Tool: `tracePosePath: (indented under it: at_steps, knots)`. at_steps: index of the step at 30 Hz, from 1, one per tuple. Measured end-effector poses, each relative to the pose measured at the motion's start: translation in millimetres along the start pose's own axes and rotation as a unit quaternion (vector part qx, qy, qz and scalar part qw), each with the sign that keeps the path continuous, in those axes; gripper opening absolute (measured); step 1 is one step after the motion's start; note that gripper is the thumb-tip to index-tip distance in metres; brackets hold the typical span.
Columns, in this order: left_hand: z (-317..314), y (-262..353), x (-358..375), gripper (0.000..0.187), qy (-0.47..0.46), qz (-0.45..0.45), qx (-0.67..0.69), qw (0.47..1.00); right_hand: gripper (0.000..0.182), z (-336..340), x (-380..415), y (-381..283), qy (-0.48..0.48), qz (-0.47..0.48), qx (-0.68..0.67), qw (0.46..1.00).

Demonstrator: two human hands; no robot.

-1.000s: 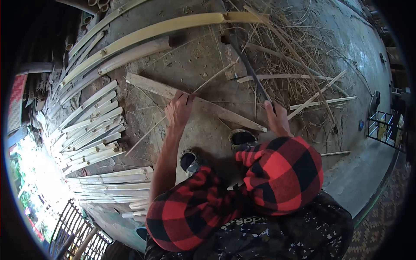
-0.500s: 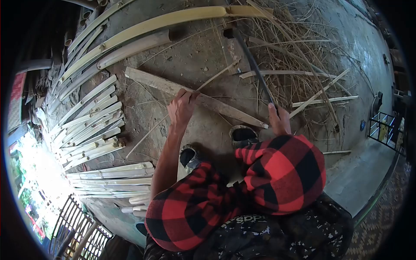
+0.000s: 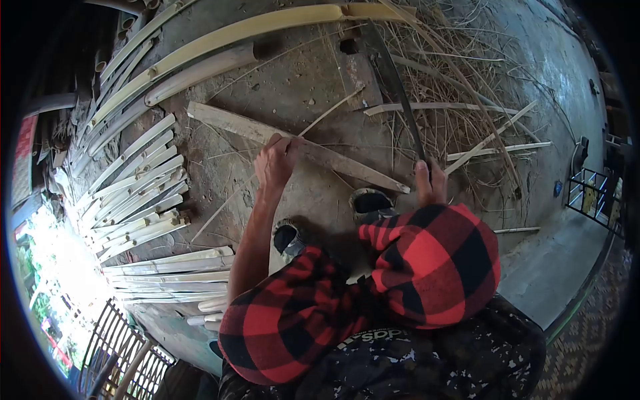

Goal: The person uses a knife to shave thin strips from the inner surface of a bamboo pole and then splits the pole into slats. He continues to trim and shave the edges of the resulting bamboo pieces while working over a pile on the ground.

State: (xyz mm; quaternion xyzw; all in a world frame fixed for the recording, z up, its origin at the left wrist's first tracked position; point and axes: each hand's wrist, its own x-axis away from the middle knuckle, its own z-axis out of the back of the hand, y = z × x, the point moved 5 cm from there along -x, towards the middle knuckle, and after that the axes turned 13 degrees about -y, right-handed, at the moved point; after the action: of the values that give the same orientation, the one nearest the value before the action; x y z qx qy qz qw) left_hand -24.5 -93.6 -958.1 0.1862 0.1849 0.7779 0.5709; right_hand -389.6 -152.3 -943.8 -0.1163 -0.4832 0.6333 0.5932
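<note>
My left hand (image 3: 275, 162) is closed in a pinch on a thin bamboo strip (image 3: 331, 111). The strip lies slantwise across a flat wooden board (image 3: 230, 123) on the floor, sticking out on both sides of the hand. My right hand (image 3: 431, 181) has its fingers wrapped round the near end of a machete (image 3: 398, 90), whose handle is hidden in the grip. Its long dark blade points away from me, beside the board's right end and apart from the strip. Both my feet are near the board.
Split bamboo pieces (image 3: 137, 187) lie in rows at the left. A long bamboo length (image 3: 247, 35) stretches across the far side. Dry fibres and shavings (image 3: 453, 80) are heaped at the far right, with loose strips (image 3: 490, 143) among them. A black metal rack (image 3: 590, 193) stands at the right.
The machete blade has turned and shows more of its broad side. My left hand keeps its pinch on the strip, and the whole view has shifted slightly.
</note>
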Motion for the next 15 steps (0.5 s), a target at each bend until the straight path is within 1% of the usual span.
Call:
tracePosePath:
  at_steps: [1,3,5,6,7,9,11,13,15]
  knots:
    - [0.8,1.4,1.5,0.032,0.001,-0.001,0.006,1.0,0.049,-4.1,0.5,5.1,0.037,0.038,0.008,0.999]
    - [4.0,3.8,-0.1,0.032,0.012,-0.004,0.017,1.0,0.047,-7.0,1.2,1.9,0.064,0.101,0.141,0.983]
    - [4.4,3.0,-2.2,0.033,0.004,0.0,0.0,1.0,0.047,-4.8,-5.4,4.3,0.02,0.057,0.148,0.987]
    - [2.7,2.3,-1.2,0.033,-0.002,0.004,-0.007,1.0,0.047,3.8,-6.8,-4.2,-0.041,-0.02,0.089,0.995]
    - [1.7,1.6,-1.1,0.033,0.005,0.0,0.004,1.0,0.048,5.0,-5.4,-3.9,-0.101,-0.099,0.028,0.99]
    - [-1.0,-2.3,-0.4,0.033,0.017,-0.006,0.027,0.999,0.049,-5.6,-7.1,16.1,0.039,-0.016,0.021,0.999]
    - [-0.9,-2.9,3.6,0.035,-0.003,0.011,0.013,1.0,0.048,-14.2,1.0,30.9,0.091,0.023,0.068,0.993]
    - [3.0,-0.5,-2.1,0.037,-0.005,0.018,0.012,1.0,0.045,-12.3,-11.2,18.7,0.061,0.038,0.168,0.983]
    - [8.6,-0.9,-3.4,0.037,-0.003,0.026,0.023,0.999,0.045,-3.0,-9.2,19.3,0.021,-0.004,0.063,0.998]
